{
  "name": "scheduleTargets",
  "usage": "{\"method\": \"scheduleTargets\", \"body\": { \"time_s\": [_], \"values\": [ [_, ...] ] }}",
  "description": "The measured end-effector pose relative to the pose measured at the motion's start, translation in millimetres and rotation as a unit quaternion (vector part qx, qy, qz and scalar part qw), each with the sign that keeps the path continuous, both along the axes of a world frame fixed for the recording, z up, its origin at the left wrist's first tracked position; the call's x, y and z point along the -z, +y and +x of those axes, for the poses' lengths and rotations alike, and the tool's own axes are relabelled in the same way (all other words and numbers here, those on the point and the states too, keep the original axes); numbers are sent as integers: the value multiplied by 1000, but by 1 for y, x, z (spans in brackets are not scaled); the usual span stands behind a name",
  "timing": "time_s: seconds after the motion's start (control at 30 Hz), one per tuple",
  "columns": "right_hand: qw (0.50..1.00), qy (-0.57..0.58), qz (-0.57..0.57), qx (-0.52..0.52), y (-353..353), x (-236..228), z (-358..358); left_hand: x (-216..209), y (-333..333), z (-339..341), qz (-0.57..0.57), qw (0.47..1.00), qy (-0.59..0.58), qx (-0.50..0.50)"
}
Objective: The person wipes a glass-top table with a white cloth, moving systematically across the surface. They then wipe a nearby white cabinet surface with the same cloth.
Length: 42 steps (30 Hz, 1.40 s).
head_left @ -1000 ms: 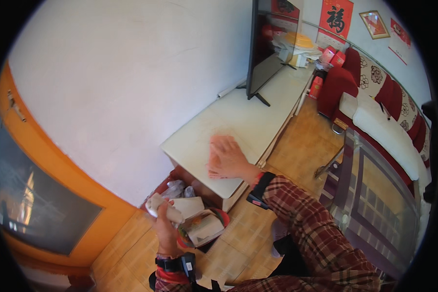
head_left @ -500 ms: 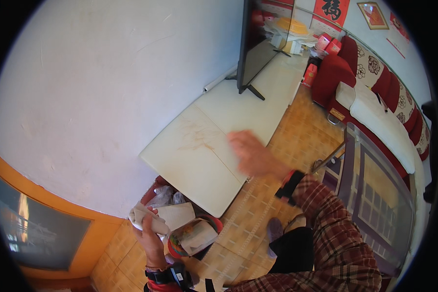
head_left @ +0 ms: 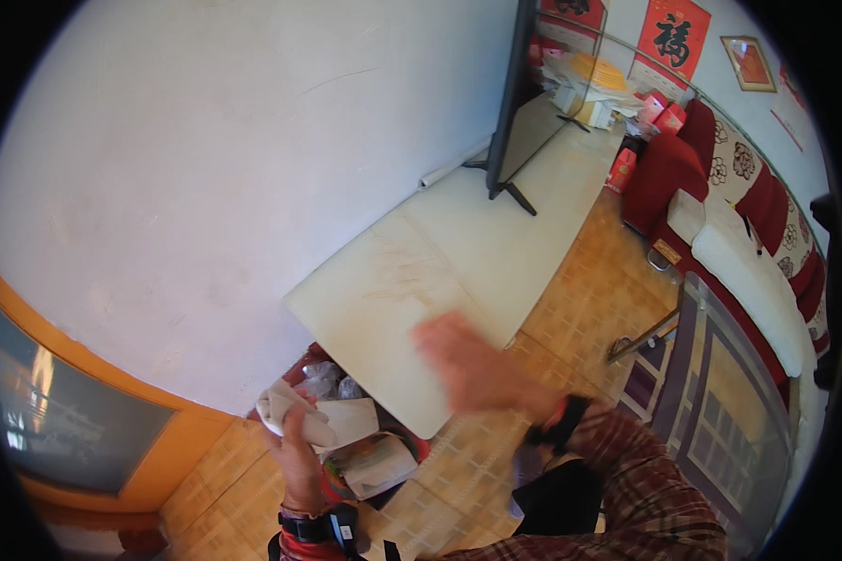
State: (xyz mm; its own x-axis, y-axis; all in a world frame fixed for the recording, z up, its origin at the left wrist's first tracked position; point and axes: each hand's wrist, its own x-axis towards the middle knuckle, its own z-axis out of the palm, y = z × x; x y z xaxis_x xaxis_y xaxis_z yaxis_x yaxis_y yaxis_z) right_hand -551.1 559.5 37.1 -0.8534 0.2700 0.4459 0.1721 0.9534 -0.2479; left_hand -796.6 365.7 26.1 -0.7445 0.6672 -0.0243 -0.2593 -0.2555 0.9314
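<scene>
Low on the left, my left hand [head_left: 299, 458] is closed around a white roll that looks like tissue paper [head_left: 295, 418]. A flat white piece [head_left: 348, 421] shows just to the right of the roll; whether it belongs to it I cannot tell. My right hand [head_left: 472, 365] hovers over the near right part of a pale cabinet top [head_left: 365, 327], smeared by motion. Its fingers point left, and whether anything is in them is hidden by the blur. Brownish streaks [head_left: 407, 271] mark the cabinet top beyond this hand.
A television [head_left: 513, 112] stands on the cabinet's far part. Below its near end sits a round colourful container [head_left: 335, 486] with a pale package [head_left: 379, 465], beside plastic bags [head_left: 323, 379]. To the right are a glass-topped table [head_left: 730, 402] and a red sofa [head_left: 664, 178].
My right hand has come nearer to me and down in the picture, over the cabinet's near part. The left hand keeps its hold on the roll. The whole view has shifted slightly.
</scene>
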Motion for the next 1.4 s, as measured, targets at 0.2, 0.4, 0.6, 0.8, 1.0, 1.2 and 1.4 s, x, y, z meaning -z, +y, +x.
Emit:
{"method": "scheduleTargets", "body": {
  "time_s": [0.2,0.4,0.6,0.8,1.0,1.2,1.4],
  "values": [
    [993,1,22,-116,-15,-9,-7,16,0,-6,-1,1000,4,-5],
    [959,9,229,166,149,-1,117,12,-3,-9,2,1000,3,2],
    [990,12,115,81,110,4,47,0,-4,4,-13,1000,6,0],
    [962,-53,47,-264,-4,-24,-29,-4,0,2,-14,1000,4,-8],
    [980,-132,152,-3,163,-8,-3,-3,-9,-11,-18,1000,-7,-13],
    [921,-270,-48,278,237,16,-21,-3,-17,-17,-22,999,-20,-15],
    [970,-43,138,-195,129,20,-113,-8,-12,-15,-11,1000,-18,5]
  ]
}}
